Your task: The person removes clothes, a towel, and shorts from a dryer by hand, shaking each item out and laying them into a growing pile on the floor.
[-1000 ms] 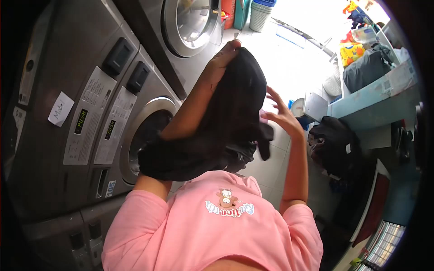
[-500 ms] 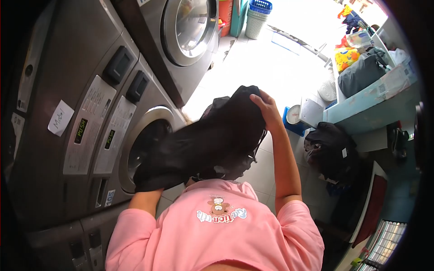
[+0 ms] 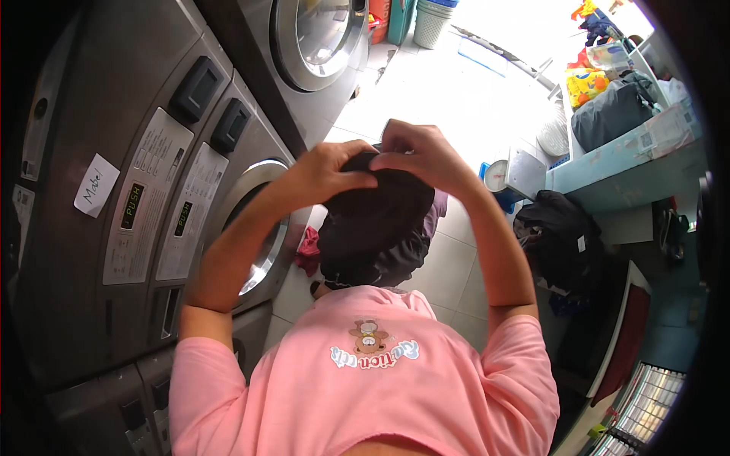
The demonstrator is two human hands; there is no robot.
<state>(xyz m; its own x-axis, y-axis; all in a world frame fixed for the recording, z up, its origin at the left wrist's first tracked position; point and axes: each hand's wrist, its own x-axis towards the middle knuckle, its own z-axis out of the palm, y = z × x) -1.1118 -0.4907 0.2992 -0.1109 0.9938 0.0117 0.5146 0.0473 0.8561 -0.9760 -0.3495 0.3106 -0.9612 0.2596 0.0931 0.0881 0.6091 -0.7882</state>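
A piece of black cloth (image 3: 384,201) hangs in front of my chest, gathered at its top edge. My left hand (image 3: 334,171) pinches that edge from the left, thumb stretched across the front. Close beside it, my right hand (image 3: 418,156) is closed on the same edge with curled fingers. Below the cloth bulges a dark, wrinkled bundle of fabric (image 3: 372,262), overlapping it in this view. Purple fabric (image 3: 436,213) shows at its right side. A dark red cloth (image 3: 308,251) lies to the left, near the open round washer door (image 3: 262,277).
Stacked grey machines with control panels (image 3: 144,197) stand along the left, one bearing a handwritten paper label (image 3: 96,185). Another round door (image 3: 315,45) is farther ahead. At right are a black bag of clothes (image 3: 559,235) and a shelf (image 3: 620,152) with bags. Baskets (image 3: 433,26) stand ahead on the tiled floor.
My left hand has risen from beside the washer opening to meet my right hand. The black cloth, stretched sideways before, now hangs gathered between both hands. The red cloth has come into view.
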